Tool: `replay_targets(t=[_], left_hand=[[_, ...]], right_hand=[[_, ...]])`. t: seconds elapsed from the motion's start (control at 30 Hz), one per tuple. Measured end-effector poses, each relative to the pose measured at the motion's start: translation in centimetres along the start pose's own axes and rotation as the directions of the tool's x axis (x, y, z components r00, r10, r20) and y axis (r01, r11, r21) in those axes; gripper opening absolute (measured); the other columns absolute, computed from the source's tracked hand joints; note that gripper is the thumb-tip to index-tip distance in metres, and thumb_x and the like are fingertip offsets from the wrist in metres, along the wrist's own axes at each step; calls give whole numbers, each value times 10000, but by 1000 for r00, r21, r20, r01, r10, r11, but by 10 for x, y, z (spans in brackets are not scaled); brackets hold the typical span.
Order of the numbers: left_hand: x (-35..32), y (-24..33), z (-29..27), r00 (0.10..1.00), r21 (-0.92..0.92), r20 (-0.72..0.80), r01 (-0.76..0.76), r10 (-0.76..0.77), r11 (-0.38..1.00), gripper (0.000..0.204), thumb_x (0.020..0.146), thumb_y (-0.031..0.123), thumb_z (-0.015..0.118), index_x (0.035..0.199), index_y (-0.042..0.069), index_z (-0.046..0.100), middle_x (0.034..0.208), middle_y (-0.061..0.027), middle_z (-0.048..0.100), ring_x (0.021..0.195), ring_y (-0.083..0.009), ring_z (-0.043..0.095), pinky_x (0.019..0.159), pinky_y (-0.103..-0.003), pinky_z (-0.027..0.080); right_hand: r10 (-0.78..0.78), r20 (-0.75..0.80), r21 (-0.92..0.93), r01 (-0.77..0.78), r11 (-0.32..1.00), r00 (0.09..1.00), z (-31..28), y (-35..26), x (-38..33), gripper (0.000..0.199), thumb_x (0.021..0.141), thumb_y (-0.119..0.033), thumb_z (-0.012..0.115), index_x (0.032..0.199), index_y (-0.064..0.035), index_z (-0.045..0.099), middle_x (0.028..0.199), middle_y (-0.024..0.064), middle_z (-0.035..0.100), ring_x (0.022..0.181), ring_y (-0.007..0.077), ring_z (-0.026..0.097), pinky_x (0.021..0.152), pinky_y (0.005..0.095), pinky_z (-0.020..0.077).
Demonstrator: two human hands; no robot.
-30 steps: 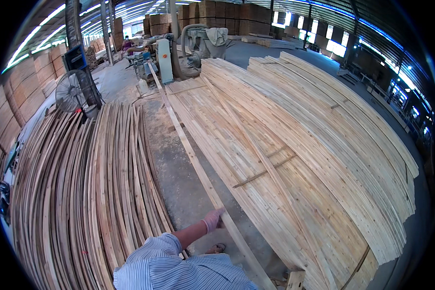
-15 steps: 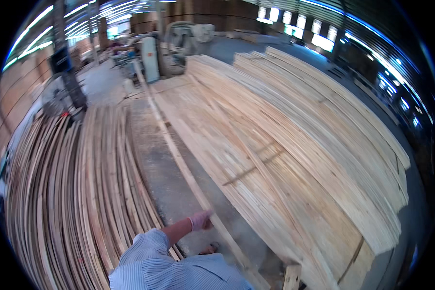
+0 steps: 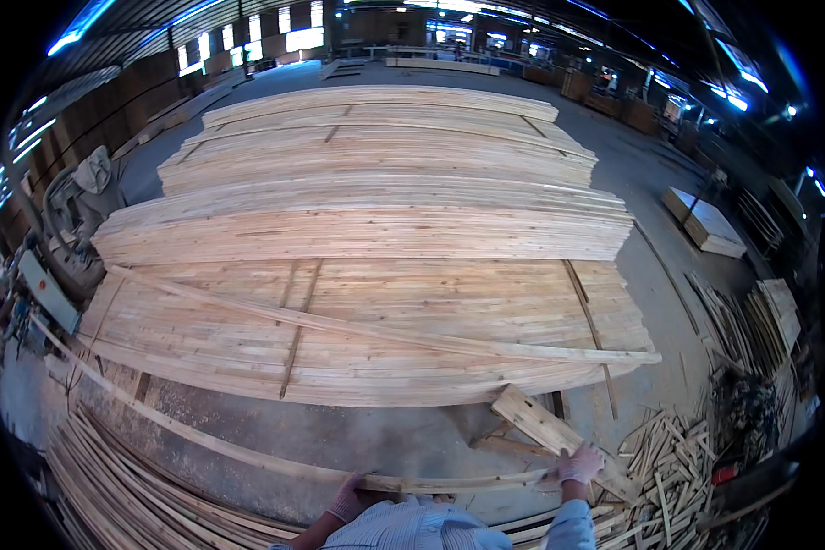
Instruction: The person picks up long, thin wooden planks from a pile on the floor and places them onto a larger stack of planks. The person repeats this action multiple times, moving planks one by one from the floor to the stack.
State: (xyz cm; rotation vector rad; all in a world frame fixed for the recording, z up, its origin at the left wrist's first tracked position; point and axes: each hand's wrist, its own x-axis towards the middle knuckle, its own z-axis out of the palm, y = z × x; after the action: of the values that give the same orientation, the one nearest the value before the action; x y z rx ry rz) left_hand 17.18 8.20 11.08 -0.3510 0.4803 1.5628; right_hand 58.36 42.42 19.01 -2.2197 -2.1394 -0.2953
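A long, narrow wooden board [image 3: 213,446] runs from the machine at the far left across in front of me. My left hand [image 3: 348,500], in a pinkish glove, is closed on its near edge in front of my body. At the board's right end my right hand [image 3: 581,463], gloved alike, has its fingers curled around the wood. Its fingertips are partly hidden. Just beside the right hand, a short, wide plank [image 3: 543,422] slants away over a low wooden support.
Beyond lies a wide layered stack of pale boards [image 3: 449,316], with one loose strip [image 3: 357,328] slanting across it. Bundled long strips [image 3: 142,481] lie at lower left, below a pale machine panel [image 3: 48,291]. Scrap sticks [image 3: 666,472] are heaped at lower right.
My view has swung to the right, bringing the right hand and the board's right end into sight. The left hand is on the long board in both frames.
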Motion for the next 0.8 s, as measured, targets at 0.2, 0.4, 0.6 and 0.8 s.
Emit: replay_targets(t=[0.2,0.4,0.6,0.8], left_hand=[[-3,2,-22,1000,50,-5,-10,10,999,570,909,368,584,1316,-21,497,1324,-253,523,1231,-445,507,1086,-588,389],[-10,7,-3,999,61,-29,-24,25,998,590,834,395,675,1242,-3,526,1289,-227,546,1179,-429,537,1066,-608,399],[-16,43,-52,924,-41,-215,-332,316,943,450,818,450,685,1090,101,600,1085,-134,637,1093,-377,589,1010,-616,429],[-23,57,-73,883,25,-248,-405,399,914,439,815,508,680,1031,128,640,1040,-107,666,1055,-341,613,941,-594,477]], right_hand=[[302,267,19,-319,948,915,-11,38,36,542,830,-497,636,1141,-56,685,1227,185,626,1112,334,619,943,432,488],[352,440,71,-423,903,826,8,75,55,633,899,-592,468,1184,-72,690,1225,193,657,1167,355,616,970,433,486],[-90,523,23,92,995,848,21,26,12,427,992,-367,429,1288,-124,618,1269,167,633,1179,323,613,973,471,491],[-622,392,263,565,782,678,116,-26,-67,305,886,-223,627,1178,-135,618,1122,173,680,1013,323,674,871,421,553]])
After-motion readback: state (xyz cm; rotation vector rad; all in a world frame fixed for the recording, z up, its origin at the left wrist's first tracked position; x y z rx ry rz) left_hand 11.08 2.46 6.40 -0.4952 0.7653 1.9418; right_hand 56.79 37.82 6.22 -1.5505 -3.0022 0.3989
